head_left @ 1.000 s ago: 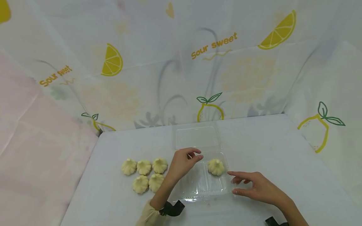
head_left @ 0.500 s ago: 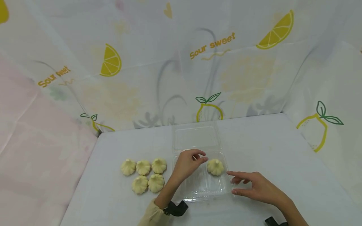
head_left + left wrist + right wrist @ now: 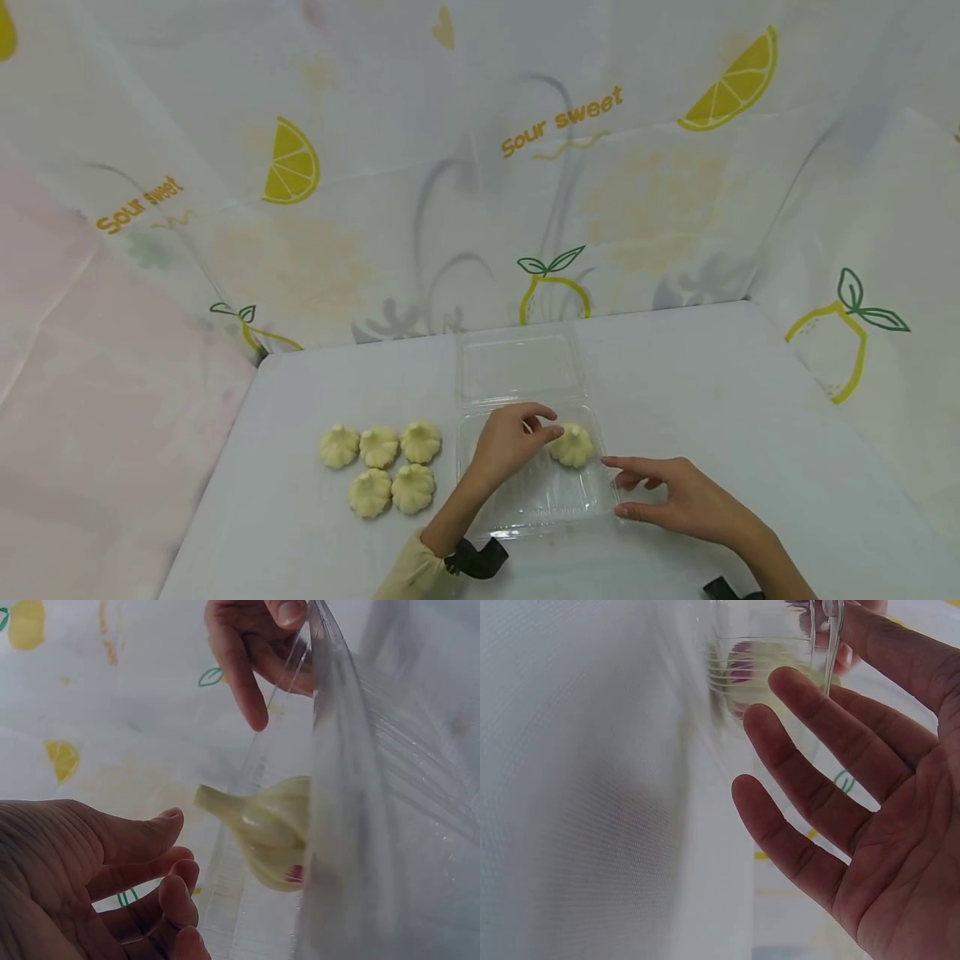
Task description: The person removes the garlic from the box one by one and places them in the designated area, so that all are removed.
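A clear plastic clamshell box (image 3: 551,498) lies with its lid folded back, and one garlic bulb (image 3: 573,448) sits in its right part. Over the box, my left hand (image 3: 510,442) has loosely bent fingers. In the left wrist view this hand (image 3: 82,877) holds nothing, and a gap separates its fingertips from the stem of the garlic bulb (image 3: 270,832). My right hand (image 3: 678,500) is at the box's right edge with fingers spread; in the right wrist view its fingers (image 3: 802,784) stand beside the clear wall. Whether they touch it, I cannot tell.
Several garlic bulbs (image 3: 378,448) stand in two rows on the white table (image 3: 315,550), left of the box. The clear lid (image 3: 519,364) lies flat behind the box. A lemon-print cloth (image 3: 420,208) hangs behind the table.
My left hand has moved right across the box, closer to the garlic bulb in it. My right hand has stayed at the box's edge.
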`<control>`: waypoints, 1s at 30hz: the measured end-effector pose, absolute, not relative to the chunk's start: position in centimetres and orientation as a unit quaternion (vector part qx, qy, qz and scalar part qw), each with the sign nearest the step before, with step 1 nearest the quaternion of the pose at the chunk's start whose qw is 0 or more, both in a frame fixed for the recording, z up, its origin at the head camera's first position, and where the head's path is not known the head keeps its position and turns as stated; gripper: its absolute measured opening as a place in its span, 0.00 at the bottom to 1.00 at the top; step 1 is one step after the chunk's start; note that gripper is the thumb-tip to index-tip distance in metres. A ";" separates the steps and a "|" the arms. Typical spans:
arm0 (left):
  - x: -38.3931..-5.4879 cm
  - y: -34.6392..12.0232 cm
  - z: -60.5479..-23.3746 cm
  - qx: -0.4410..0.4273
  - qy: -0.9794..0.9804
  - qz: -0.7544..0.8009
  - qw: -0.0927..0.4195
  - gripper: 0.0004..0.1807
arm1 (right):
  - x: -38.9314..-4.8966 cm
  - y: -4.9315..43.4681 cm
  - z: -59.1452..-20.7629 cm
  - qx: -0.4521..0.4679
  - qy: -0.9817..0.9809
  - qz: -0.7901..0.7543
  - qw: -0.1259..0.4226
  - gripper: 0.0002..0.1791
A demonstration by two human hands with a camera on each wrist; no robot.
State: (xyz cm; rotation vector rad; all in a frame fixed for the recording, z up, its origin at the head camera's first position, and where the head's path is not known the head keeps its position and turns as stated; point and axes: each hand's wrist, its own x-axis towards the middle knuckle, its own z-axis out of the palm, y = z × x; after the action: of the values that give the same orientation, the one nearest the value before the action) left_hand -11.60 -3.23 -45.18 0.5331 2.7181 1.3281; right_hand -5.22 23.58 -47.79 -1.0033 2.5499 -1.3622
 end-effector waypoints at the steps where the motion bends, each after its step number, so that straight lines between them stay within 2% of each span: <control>1: -11.6 -3.2 -45.2 0.173 0.885 0.431 0.037 0.12 | -5.2 23.6 -47.8 -0.328 0.833 -0.445 0.040 0.29; 13: -11.1 -2.3 -45.2 0.176 0.890 0.416 0.070 0.14 | -5.2 23.6 -47.7 -0.328 0.833 -0.444 0.034 0.29; 23: -10.6 -1.1 -45.6 0.170 0.891 0.416 0.069 0.17 | -5.2 23.5 -47.7 -0.327 0.831 -0.450 0.036 0.29; 30: -10.2 -0.2 -45.9 0.181 0.892 0.410 0.055 0.14 | -5.3 23.4 -47.6 -0.325 0.833 -0.447 0.041 0.29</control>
State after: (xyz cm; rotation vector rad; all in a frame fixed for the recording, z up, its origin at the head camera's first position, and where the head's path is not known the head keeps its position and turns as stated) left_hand -10.16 -0.24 -45.87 0.5508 2.7094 1.2457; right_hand -5.26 23.42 -47.63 -0.9954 2.5497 -1.3683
